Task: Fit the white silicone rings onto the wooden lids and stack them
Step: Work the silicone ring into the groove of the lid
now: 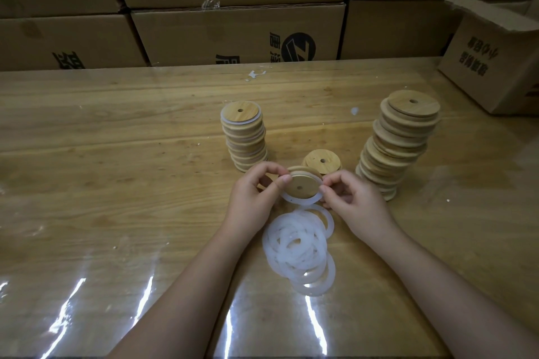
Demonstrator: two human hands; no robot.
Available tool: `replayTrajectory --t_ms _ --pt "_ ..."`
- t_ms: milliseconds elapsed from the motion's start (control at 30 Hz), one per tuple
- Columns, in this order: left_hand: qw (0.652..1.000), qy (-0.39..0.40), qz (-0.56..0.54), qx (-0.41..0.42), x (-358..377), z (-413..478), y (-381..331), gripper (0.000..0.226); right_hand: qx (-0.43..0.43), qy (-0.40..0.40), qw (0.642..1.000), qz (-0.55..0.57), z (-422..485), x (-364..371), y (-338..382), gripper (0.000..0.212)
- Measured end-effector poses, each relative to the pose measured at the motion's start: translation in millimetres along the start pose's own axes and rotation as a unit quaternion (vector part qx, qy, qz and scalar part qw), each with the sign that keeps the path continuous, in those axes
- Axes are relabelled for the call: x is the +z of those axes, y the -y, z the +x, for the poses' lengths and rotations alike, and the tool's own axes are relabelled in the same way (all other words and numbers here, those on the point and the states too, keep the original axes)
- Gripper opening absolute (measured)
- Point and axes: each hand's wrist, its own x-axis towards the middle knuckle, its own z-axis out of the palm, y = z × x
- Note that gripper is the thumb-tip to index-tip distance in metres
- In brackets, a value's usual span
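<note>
Your left hand [256, 192] and right hand [351, 198] pinch the wooden lid [302, 185] by its two sides with curled fingers; its flat face tilts toward you (hole in centre). A white ring [300, 202] lies around its lower edge.

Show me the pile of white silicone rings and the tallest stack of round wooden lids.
Pile of white silicone rings [306, 262]: head view, overlapping rings near its middle.
Tallest stack of round wooden lids [408, 108]: head view, top lid's face.
</note>
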Motion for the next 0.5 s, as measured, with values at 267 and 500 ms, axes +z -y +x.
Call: replayTrajectory --t_ms 267,500 --pt "0.992 0.035 0.087 0.088 4.5 -5.7 -2.6 0.026 -0.073 -0.027 0.997 -0.026 -2.6 1.1 3.6 0.006" --pt "0.996 0.031 0.062 0.058 2.4 -3.6 0.5 0.019 -0.086 -0.030 0.996 -0.024 -1.9 1.3 3.0 0.008"
